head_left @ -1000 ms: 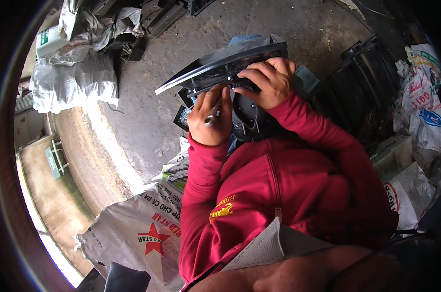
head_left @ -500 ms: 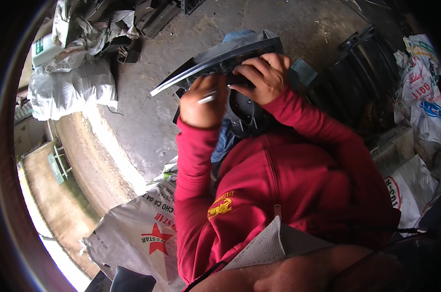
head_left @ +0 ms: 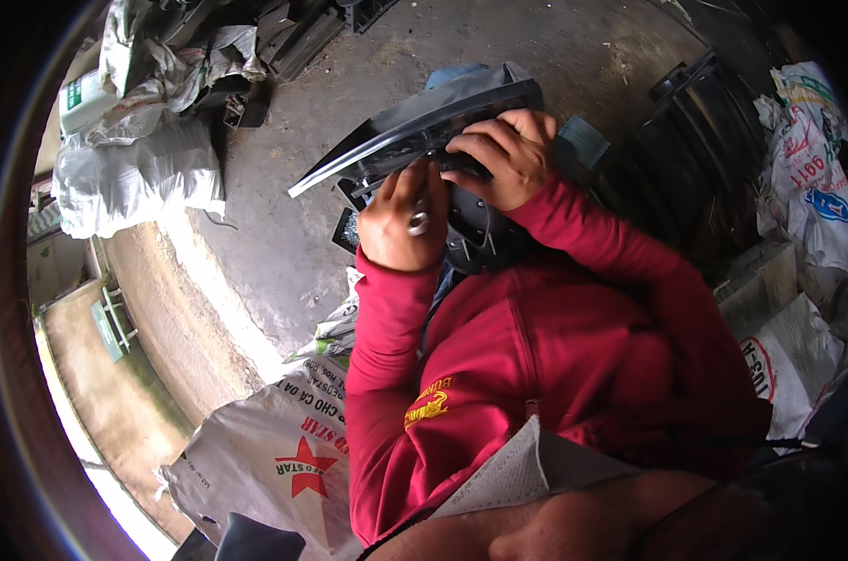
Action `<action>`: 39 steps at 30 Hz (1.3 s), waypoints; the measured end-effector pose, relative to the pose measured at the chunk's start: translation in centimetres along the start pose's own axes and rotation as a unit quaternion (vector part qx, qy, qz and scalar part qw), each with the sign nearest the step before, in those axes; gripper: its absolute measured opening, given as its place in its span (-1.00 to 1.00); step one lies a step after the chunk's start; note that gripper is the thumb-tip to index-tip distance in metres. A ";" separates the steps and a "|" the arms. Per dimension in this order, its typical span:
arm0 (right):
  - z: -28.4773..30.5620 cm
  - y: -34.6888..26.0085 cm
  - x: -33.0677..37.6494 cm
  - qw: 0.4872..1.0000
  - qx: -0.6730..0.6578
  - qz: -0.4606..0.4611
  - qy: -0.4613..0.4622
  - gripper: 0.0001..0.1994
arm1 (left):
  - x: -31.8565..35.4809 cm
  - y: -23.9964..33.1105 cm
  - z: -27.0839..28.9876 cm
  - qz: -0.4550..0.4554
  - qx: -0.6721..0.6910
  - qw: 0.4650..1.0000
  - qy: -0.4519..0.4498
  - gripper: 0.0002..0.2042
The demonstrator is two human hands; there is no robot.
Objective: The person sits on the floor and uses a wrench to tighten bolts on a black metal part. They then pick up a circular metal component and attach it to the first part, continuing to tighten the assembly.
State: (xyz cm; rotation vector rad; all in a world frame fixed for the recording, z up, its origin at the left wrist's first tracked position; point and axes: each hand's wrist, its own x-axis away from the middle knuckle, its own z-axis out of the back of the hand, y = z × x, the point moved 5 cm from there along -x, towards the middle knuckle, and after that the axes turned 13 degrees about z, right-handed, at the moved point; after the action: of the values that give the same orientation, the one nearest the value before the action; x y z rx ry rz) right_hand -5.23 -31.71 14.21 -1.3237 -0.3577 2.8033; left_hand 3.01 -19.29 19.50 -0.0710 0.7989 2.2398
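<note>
Red sleeves [head_left: 384, 323] bent, left hand [head_left: 393, 227] grips a tool [head_left: 418, 222], right hand [head_left: 512, 161] a panel [head_left: 424, 120].

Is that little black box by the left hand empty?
Not empty: small shiny bits show inside the black box, beside the left hand. Only part shows, so I cannot tell how full.

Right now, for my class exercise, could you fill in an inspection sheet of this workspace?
Surface: grey concrete-like floor, stained and speckled.
Job's things: black plastic-looking panel; silver rod-like metal tool, mostly hidden.
Clutter: white sack with red star; black ribbed plastic-looking parts at right.
Hands: left hand grips the tool; right hand holds the panel.
Cables: thin dark strand at left, type unclear.
Surroundings: brownish ground beyond the floor, left.
</note>
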 end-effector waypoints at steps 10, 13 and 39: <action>-0.1 1.4 1.6 0.998 -0.032 0.002 0.057 -0.45 | -0.2 -6.3 -1.5 0.258 0.418 0.856 -0.163 -0.69; 0.4 0.7 0.9 1.000 -0.001 0.024 0.013 -0.53 | 1.3 -8.7 -1.1 0.288 0.472 0.830 -0.072 -0.57; -0.1 0.3 0.8 1.000 0.002 0.018 0.016 -0.63 | 2.0 -5.3 0.0 0.189 0.423 0.886 -0.019 -0.79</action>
State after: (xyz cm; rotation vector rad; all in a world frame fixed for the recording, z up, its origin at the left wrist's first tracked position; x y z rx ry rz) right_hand -5.60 -31.85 13.50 -1.3853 -0.3293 2.8065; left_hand 5.10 -15.20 16.12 0.5887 1.8181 2.0132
